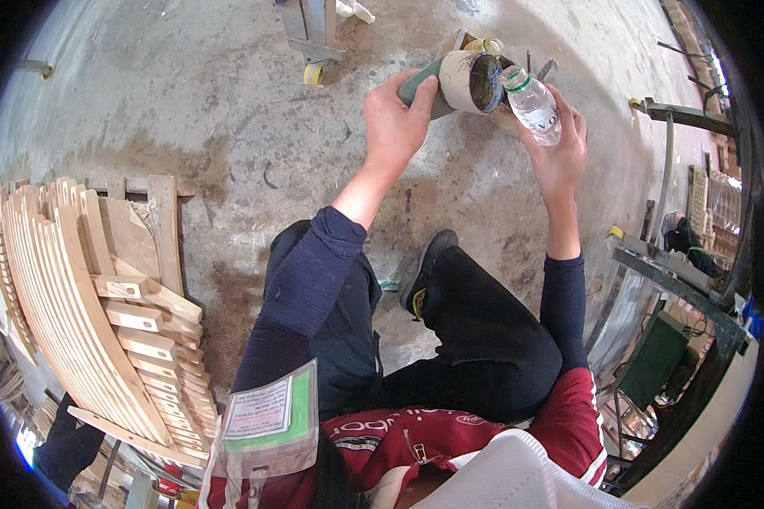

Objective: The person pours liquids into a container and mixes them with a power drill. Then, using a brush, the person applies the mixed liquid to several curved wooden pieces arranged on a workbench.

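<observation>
My left hand (396,114) is closed round a green and cream cylindrical container (460,82), tipped so that its dark, stained mouth faces right. In my right hand (560,134) is a clear plastic bottle (532,105) with a green ring at its neck. No cap shows on the bottle, and its neck leans toward the container's mouth with a small gap between them. Clear liquid seems to be inside the bottle. Just beyond the container, partly hidden by it, stands a yellowish round jar or ring (486,46) beside a brown box-like piece.
Stacked curved wooden slats (85,280) fill the left side, close to my left arm. At the right runs a metal frame (671,271). A metal stand leg with a yellow wheel (313,74) rests on the concrete floor (255,136) ahead. My legs and dark shoe are below.
</observation>
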`<state>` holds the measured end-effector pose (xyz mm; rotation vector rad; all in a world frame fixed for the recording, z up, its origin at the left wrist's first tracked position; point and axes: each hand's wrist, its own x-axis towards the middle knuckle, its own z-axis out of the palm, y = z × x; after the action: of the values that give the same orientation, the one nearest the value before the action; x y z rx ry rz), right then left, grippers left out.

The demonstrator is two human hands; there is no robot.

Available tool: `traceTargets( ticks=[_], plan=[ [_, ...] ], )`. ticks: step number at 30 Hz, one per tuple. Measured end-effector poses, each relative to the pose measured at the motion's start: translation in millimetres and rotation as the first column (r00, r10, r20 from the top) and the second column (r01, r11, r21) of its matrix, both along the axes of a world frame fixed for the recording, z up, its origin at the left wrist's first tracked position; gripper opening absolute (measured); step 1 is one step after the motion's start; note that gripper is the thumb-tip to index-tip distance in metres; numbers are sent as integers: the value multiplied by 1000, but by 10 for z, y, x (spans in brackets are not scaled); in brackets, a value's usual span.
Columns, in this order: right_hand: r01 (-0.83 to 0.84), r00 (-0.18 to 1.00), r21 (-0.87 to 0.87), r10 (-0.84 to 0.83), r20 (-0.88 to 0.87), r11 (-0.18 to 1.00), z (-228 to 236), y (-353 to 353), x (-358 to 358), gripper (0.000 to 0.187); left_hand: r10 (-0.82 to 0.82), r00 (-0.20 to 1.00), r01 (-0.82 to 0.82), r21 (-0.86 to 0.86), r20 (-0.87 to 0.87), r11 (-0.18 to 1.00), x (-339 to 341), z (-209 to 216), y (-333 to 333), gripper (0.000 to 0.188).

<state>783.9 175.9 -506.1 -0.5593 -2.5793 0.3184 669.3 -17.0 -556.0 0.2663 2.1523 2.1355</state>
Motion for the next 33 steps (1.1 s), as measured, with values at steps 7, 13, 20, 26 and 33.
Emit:
traceTargets(
  ticks=[7, 13, 20, 26, 33],
  plan=[
    [-2, 998, 7, 3, -57, 1000, -113, 225, -50, 63, -73, 996, 71, 29, 58, 997, 27, 9, -2, 25],
    [140, 969, -457, -216, -118, 878, -424, 711, -219, 59, -132, 872, -6, 281, 471, 960, -69, -76, -77, 27],
    [80, 931, -541, -257, -260, 837, -1153, 886, -434, 63, -173, 847, -29, 369, 503, 929, -157, -96, -245, 30],
    [259, 946, -240, -296, -134, 936, -1660, 923, -329, 67, -179, 842, 24, 297, 509, 955, -176, -28, -254, 29],
    [164, 982, -632, -187, 30, 758, -1505, 269, 562, 51, -356, 757, 179, 350, 548, 920, -163, -180, 113, 31]
  ],
)
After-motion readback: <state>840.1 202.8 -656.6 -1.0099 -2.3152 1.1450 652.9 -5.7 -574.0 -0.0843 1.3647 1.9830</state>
